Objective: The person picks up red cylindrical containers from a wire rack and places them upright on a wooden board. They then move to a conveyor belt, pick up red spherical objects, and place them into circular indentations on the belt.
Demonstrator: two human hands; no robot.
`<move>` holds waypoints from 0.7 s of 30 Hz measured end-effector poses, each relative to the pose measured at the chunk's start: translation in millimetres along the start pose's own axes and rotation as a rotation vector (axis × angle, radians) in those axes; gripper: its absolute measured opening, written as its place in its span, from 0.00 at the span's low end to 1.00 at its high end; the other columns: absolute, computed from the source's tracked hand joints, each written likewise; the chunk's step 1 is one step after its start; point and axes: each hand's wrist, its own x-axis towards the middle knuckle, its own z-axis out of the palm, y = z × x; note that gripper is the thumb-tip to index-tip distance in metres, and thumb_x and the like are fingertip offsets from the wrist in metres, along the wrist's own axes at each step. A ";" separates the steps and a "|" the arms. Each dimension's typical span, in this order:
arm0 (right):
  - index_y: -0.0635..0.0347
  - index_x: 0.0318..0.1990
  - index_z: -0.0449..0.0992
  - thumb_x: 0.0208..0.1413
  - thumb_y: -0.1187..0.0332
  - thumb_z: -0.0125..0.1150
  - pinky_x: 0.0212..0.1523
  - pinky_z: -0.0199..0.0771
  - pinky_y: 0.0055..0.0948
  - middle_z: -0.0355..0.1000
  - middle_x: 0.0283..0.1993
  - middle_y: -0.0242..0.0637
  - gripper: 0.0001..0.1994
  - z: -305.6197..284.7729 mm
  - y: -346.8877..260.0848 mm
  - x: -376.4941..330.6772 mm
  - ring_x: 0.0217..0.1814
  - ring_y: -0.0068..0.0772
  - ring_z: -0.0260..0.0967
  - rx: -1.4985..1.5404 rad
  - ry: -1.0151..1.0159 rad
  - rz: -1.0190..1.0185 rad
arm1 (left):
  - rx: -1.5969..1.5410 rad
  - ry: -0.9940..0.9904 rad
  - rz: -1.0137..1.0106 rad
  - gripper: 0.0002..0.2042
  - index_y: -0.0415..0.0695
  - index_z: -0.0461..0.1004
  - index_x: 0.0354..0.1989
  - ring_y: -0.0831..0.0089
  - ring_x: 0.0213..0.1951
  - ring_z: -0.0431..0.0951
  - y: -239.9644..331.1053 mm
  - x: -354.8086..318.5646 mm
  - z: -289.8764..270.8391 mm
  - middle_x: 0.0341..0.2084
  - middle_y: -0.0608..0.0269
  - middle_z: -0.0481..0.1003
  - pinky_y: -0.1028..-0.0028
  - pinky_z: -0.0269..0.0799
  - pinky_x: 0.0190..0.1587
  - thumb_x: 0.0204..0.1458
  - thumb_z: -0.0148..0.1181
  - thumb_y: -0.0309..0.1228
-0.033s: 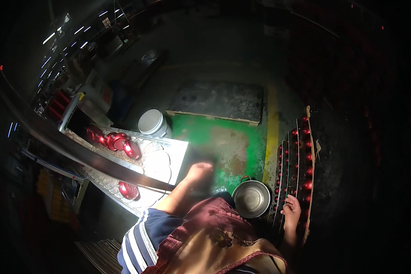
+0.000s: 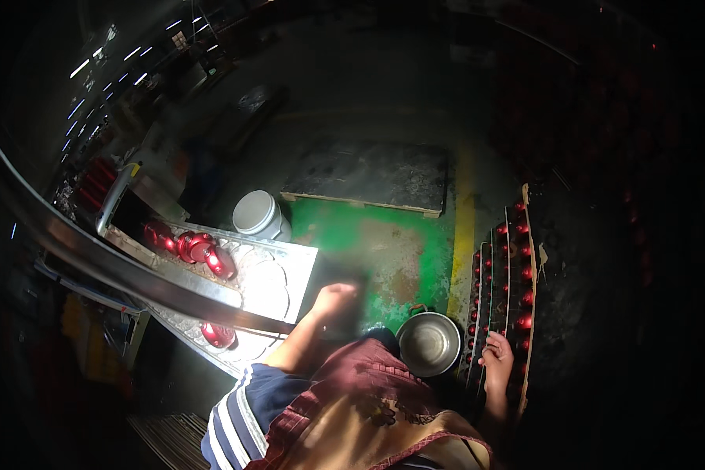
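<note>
Red metal parts (image 2: 515, 276) stand in rows on a dark rack (image 2: 529, 235) at our right, small, round and shiny, each catching the light. We see three rows running away from us, though the parts are too many and too dim to count exactly. Our right hand (image 2: 497, 362) lies at the near end of that rack, fingers curled down among the parts and touching them; we cannot tell whether it grips one. The right arm hangs low and close to the body.

Our left hand (image 2: 335, 298) reaches forward over the near corner of the lit desk (image 2: 294, 270), arm stretched out from a striped sleeve (image 2: 239, 411). The hand is blurred, so we cannot tell whether it is clenched or released.

On the desk lie more red parts: a cluster of about four (image 2: 192, 247) at the far side and one alone (image 2: 218, 334) at the near edge. One steel bowl (image 2: 429, 343) sits on the floor between our hands, just beside the rack. One white bucket (image 2: 257, 213) stands past the desk, near a green floor patch (image 2: 384, 243) and a flat dark pallet (image 2: 372, 176).
</note>
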 end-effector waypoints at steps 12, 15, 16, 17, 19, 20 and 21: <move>0.59 0.52 0.74 0.48 0.83 0.57 0.34 0.75 0.22 0.72 0.45 0.34 0.22 127.3 12.1 256.1 0.37 0.19 0.68 0.052 -0.188 0.114 | 0.050 0.180 -0.200 0.10 0.43 0.76 0.44 0.66 0.31 0.78 -50.1 296.0 -52.9 0.34 0.58 0.79 0.66 0.76 0.29 0.59 0.51 0.31; 0.57 0.51 0.73 0.45 0.84 0.53 0.36 0.72 0.22 0.72 0.40 0.31 0.23 157.2 8.3 332.1 0.41 0.22 0.69 -0.177 -0.108 0.085 | -0.245 0.079 -0.410 0.11 0.41 0.75 0.48 0.67 0.33 0.79 -22.3 369.5 -49.4 0.37 0.56 0.79 0.70 0.77 0.32 0.57 0.54 0.24; 0.58 0.51 0.72 0.46 0.82 0.53 0.30 0.71 0.21 0.74 0.41 0.37 0.21 164.3 1.9 356.4 0.34 0.25 0.69 -0.034 -0.150 0.158 | -0.407 0.010 -0.450 0.11 0.40 0.75 0.48 0.67 0.32 0.80 -10.6 381.8 -50.2 0.37 0.56 0.80 0.72 0.77 0.32 0.57 0.53 0.23; 0.58 0.52 0.71 0.47 0.82 0.52 0.27 0.69 0.21 0.73 0.39 0.36 0.21 179.8 -6.8 380.5 0.31 0.23 0.68 -0.047 -0.179 0.076 | -0.145 0.097 -0.331 0.11 0.40 0.75 0.48 0.67 0.32 0.80 1.6 394.6 -43.5 0.37 0.56 0.80 0.72 0.77 0.32 0.58 0.53 0.24; 0.59 0.52 0.71 0.49 0.82 0.52 0.30 0.70 0.21 0.72 0.39 0.33 0.20 201.8 -30.8 430.2 0.32 0.22 0.68 -0.125 -0.213 0.046 | 0.042 0.213 -0.207 0.11 0.41 0.75 0.48 0.67 0.32 0.80 28.5 414.3 -42.2 0.37 0.56 0.80 0.73 0.76 0.31 0.58 0.52 0.25; 0.60 0.52 0.72 0.50 0.82 0.52 0.36 0.72 0.21 0.71 0.40 0.31 0.19 215.4 -43.7 447.0 0.36 0.23 0.69 -0.183 -0.210 0.118 | -0.036 0.239 -0.197 0.11 0.41 0.75 0.48 0.67 0.32 0.80 40.7 421.3 -50.2 0.37 0.56 0.80 0.73 0.76 0.31 0.59 0.51 0.25; 0.60 0.52 0.71 0.51 0.81 0.51 0.38 0.72 0.20 0.71 0.41 0.31 0.19 220.2 -60.6 457.0 0.38 0.23 0.69 -0.161 -0.236 0.214 | -0.113 0.265 -0.182 0.11 0.41 0.75 0.48 0.68 0.32 0.80 50.6 428.9 -60.0 0.38 0.56 0.80 0.73 0.75 0.30 0.59 0.50 0.26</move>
